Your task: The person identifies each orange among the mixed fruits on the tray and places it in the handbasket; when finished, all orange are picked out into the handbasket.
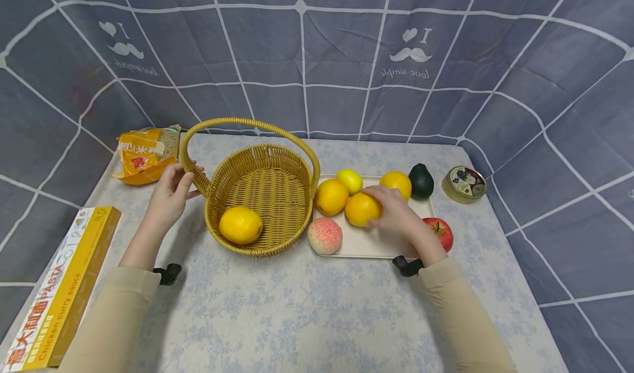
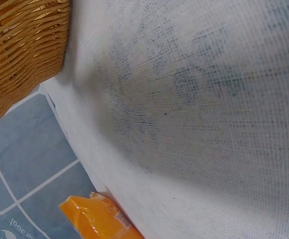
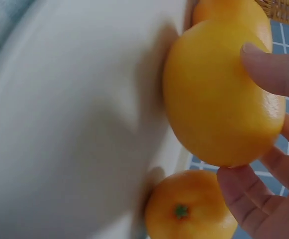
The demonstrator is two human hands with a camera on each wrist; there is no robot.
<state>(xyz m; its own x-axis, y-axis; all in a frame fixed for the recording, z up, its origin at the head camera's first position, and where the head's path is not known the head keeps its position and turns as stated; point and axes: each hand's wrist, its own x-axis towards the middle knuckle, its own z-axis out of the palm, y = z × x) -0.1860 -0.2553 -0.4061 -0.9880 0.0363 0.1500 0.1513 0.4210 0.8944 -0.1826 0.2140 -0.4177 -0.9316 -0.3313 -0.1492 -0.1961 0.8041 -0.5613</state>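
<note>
Both arms reach forward across the table (image 1: 277, 318), and the two hands are well apart. The left hand (image 1: 170, 194) pinches the left foot of the basket's handle (image 1: 257, 122) between thumb and fingers. The right hand (image 1: 396, 210) bends in over the tray (image 1: 369, 246), its thumb on one side of a yellow fruit (image 3: 219, 99) and its fingertips on another. I can't tell if that fruit touches the tray. A big lemon (image 1: 241, 225) lies in the basket (image 1: 277, 191), near the front left. Close around the held fruit sit an orange (image 1: 331, 197) on its left, a small lemon (image 1: 349, 181) behind and a peach (image 1: 324, 236) in front. An avocado (image 1: 421, 181) and an apple (image 1: 440, 233) are at the tray's right end. A bag (image 1: 148, 155) is behind the left hand.
</note>
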